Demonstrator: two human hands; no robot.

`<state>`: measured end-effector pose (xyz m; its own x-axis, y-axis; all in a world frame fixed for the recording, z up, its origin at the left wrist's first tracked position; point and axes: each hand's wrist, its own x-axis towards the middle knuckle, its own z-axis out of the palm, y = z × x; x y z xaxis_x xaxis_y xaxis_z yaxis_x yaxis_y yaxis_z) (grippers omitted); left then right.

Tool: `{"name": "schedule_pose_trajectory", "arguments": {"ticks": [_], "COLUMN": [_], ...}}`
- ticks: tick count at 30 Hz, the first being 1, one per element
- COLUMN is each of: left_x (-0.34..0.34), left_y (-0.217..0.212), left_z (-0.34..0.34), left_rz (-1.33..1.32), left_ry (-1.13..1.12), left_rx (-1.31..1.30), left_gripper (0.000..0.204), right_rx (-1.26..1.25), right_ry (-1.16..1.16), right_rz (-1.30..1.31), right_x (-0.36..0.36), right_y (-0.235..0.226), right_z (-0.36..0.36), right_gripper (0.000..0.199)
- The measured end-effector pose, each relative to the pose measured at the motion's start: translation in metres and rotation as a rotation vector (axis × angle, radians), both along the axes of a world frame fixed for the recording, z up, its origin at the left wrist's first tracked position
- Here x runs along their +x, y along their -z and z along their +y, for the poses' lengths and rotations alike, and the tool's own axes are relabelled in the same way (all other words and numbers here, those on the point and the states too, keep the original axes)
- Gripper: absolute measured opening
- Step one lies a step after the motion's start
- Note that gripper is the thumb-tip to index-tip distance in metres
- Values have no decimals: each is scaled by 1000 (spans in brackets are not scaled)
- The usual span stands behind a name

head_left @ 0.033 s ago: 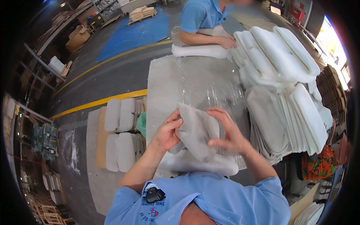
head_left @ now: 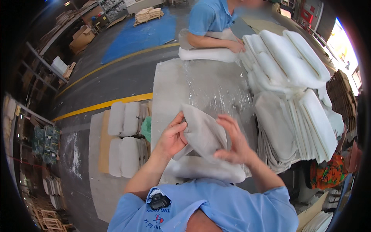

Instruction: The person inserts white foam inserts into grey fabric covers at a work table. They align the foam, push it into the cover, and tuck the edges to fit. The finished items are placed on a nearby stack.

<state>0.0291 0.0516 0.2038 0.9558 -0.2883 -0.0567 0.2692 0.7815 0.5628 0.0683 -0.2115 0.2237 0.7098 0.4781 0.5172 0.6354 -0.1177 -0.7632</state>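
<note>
My left hand [head_left: 172,136] grips the left edge of a light grey fabric cushion cover [head_left: 201,131], thumb on top. The cover hangs tilted over the table, its folds sagging to the right. Beside its right side, my right hand [head_left: 236,142] has thumb and fingers spread, slightly blurred; whether its fingertips touch the cloth I cannot tell. Between the cover and my chest lies a white foam pad [head_left: 205,170], partly hidden by the cloth. Underneath is a grey work table [head_left: 170,83] with clear plastic film over part of its top.
Stacked white foam pads [head_left: 286,54] and a pile of grey covers [head_left: 275,123] line the right side. Across the table, a co-worker in a blue shirt [head_left: 203,19] leans on a grey-and-white cushion. Finished-looking grey cushions [head_left: 129,154] stand in rows at the left, near a green bag [head_left: 146,128].
The view has shifted slightly. My right hand's fingers have moved a little beside the cover, and the cloth's folds have changed slightly. My left hand keeps its grip.
</note>
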Motion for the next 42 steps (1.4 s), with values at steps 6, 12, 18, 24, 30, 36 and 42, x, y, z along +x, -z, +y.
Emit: {"name": "schedule_pose_trajectory", "arguments": {"ticks": [6,12,18,24,30,36,42], "left_x": [3,2,-3,-8,-8,-11,-20], "left_y": [-23,3,16,11,18,21,42], "left_z": [-31,-17,-20,-24,-33,-58,-55], "left_rz": [-22,-45,-10,75,-59,-31,188], "left_ry": [-113,-75,-102,-120,-85,-100,-102], "left_rx": [-243,-187,-253,-109,58,290,117], "left_gripper": [45,27,24,25,30,29,31], "right_rx": [28,-101,-229,-296,-168,-272,-84], "right_ry": [254,258,193,40,-280,-125,162], "right_rz": [14,-42,55,172,425,579,350], "right_x": [-10,9,20,26,33,29,-9], "right_y": [35,51,49,25,-15,14,42], "right_z": [4,-12,-23,-34,-26,1,21], "right_gripper": [41,29,21,37,51,36,24]}}
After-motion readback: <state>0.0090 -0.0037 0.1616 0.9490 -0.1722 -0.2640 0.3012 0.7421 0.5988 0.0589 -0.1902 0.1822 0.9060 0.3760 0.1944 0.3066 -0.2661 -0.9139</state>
